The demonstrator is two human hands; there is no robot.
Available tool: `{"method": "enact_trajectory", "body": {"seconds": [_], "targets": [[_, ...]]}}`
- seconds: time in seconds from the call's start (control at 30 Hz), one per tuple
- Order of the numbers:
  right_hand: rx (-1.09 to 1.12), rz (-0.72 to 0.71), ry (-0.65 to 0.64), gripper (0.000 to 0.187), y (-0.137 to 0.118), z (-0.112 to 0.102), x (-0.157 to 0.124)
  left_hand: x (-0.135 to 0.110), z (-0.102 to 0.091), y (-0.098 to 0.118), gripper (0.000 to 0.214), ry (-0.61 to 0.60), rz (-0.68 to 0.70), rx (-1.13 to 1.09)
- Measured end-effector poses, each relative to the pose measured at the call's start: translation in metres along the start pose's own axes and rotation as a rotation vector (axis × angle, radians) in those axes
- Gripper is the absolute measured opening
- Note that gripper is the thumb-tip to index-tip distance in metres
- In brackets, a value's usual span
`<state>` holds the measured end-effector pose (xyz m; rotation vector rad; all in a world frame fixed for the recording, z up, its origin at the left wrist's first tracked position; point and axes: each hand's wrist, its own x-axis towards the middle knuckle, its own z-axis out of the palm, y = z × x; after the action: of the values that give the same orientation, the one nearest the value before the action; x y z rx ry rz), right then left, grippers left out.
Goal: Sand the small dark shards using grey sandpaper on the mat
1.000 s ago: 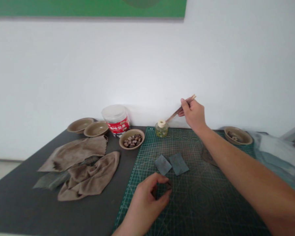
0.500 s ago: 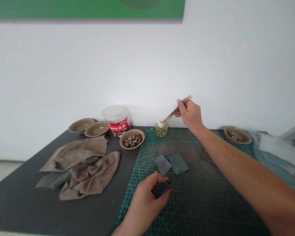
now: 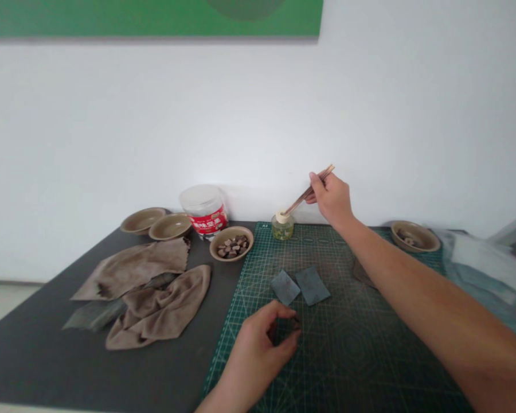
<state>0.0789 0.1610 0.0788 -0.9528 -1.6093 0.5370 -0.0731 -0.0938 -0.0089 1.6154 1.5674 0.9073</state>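
My right hand [image 3: 332, 198] is closed around a bundle of thin wooden sticks [image 3: 300, 198]. The sticks' lower ends meet the cream-coloured neck of a small glass bottle [image 3: 282, 228] with yellow-green contents; how deep they go in is hidden. Low over the green cutting mat [image 3: 352, 367], my left hand [image 3: 262, 341] pinches a small dark brown piece [image 3: 296, 324] between thumb and forefinger. Just beyond the left fingertips, two grey-blue squares that look like sandpaper [image 3: 285, 287] lie on the mat. A bowl [image 3: 217, 257] of small brown stone-like pieces stands left of the bottle.
Crumpled brown cloths [image 3: 167, 315] lie at left, with greyish see-through material [image 3: 90, 314] beside them. Behind are two shallow bowls [image 3: 143, 220] and a lidded plastic tub [image 3: 204, 212]. At right stand another bowl [image 3: 415, 236] with pieces inside and a plastic bag [image 3: 481, 275].
My right hand and the sticks have shifted very slightly left and up. My left hand keeps its pinch in nearly the same spot.
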Motion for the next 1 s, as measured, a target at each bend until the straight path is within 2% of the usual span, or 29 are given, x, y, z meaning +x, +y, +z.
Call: {"method": "enact_trajectory", "body": {"seconds": [0.17,0.37,0.7,1.0], "targets": [[0.020,0.022,0.011,0.043,0.003,-0.004,-0.001,0.000,0.001,-0.001,0.017,-0.014,0.006,0.017],[0.028,0.004,-0.024,0.042,0.000,0.005,-0.005,0.000,0.000,0.001,0.016,-0.019,0.000,0.035],[-0.133,-0.073,-0.051,0.041,-0.011,-0.001,-0.002,0.001,-0.002,0.004,0.015,-0.017,0.009,0.022],[-0.171,-0.138,-0.165,0.030,-0.025,0.008,0.013,-0.001,0.000,0.001,0.017,0.004,-0.005,0.028]]}}
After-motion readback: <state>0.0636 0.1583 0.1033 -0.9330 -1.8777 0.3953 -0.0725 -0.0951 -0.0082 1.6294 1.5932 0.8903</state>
